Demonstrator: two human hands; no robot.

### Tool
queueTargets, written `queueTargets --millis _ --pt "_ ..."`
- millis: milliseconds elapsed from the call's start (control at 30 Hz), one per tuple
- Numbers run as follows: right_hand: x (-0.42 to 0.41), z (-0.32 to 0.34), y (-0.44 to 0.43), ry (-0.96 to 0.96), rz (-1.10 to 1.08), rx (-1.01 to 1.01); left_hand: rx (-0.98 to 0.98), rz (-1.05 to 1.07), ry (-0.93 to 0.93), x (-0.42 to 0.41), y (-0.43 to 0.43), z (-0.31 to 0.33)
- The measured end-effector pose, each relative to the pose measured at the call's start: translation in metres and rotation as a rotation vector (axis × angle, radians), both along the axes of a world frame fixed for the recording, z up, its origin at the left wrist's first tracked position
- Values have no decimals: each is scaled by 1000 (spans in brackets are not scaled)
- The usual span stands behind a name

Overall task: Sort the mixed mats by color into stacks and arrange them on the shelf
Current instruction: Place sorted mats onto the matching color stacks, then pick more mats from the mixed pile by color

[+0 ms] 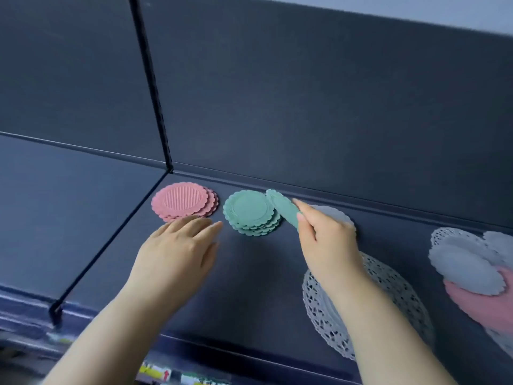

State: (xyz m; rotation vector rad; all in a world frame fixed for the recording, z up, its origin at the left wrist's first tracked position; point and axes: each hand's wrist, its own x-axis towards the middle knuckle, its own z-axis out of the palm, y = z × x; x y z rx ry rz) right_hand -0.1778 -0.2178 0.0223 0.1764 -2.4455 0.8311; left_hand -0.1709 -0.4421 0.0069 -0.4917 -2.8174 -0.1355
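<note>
A stack of pink scalloped mats (184, 200) lies at the back left of the dark shelf (249, 287). To its right sits a stack of green mats (249, 212). My right hand (324, 234) pinches one green mat (283, 208), tilted on edge just right of the green stack. Behind that hand lies a grey mat (337, 215), partly hidden. My left hand (180, 245) rests flat with straight fingers in front of the pink stack, holding nothing.
A large white lace doily (388, 295) lies under my right forearm. At the far right sits a mixed pile of grey mats (466, 265) over a pink mat (485, 304) and another doily. A black divider (151, 87) splits the shelf's back wall.
</note>
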Motion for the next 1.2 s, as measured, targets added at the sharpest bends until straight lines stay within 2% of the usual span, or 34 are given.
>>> queueTargets --millis 67,167,367,567,800,900,1100,1200 --pt "-20 -4 -19 38 -46 32 20 -17 29 -16 -22 2" --pt "-42 -14 -40 -25 -104 109 47 -55 55 -37 -44 2" --pt "-55 -31 -75 -403 -15 278 107 -161 87 -61 -61 0" --pt "-54 -28 -84 -521 -85 319 112 -226 86 -67 -61 -9" --pt "-52 -29 -86 -509 -67 309 137 -255 82 -66 -55 -8" --pt "-43 -22 -76 -514 -42 222 136 -272 76 -59 -45 -7" --pt "-2 -2 -47 -345 15 184 153 -234 88 -28 -9 -1" --pt "27 5 -15 -335 50 203 146 -213 64 -1 26 0"
